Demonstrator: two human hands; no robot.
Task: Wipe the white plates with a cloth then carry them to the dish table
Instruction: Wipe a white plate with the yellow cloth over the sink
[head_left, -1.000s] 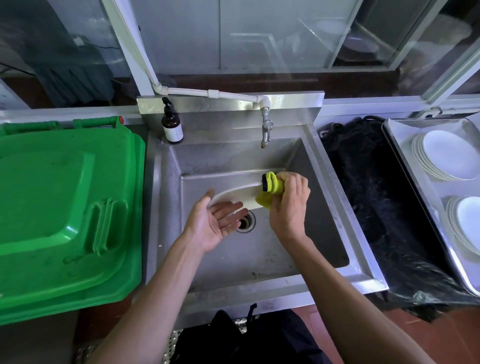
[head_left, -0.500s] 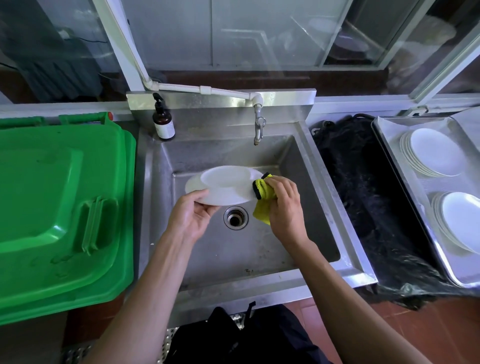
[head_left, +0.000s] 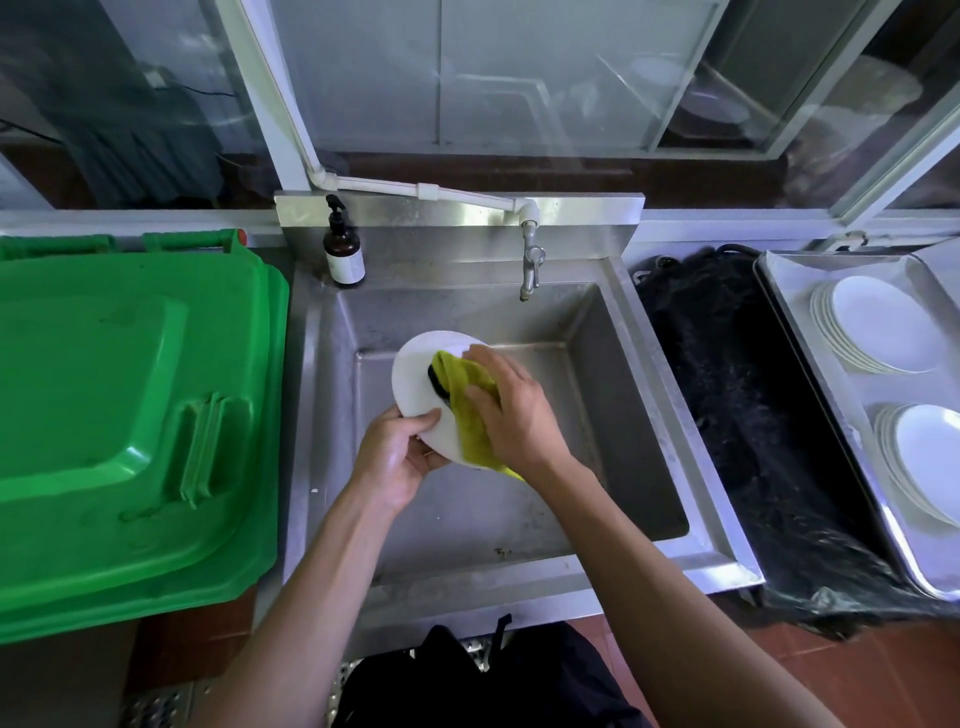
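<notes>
One white plate (head_left: 415, 382) tilts above the sink (head_left: 613, 364); my left hand (head_left: 397, 454) grips its near rim, while my right hand (head_left: 511, 410), fingers flat, presses the yellow cloth (head_left: 465, 395) against its face.

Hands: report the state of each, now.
Left hand: grips the white plate by its rim.
Right hand: presses the yellow-green cloth onto the plate.

Commercial dishwashing kitchen — steel sink (head_left: 649, 364), plate stacks (head_left: 878, 325) on tray (head_left: 779, 291), green bin (head_left: 130, 415).
</notes>
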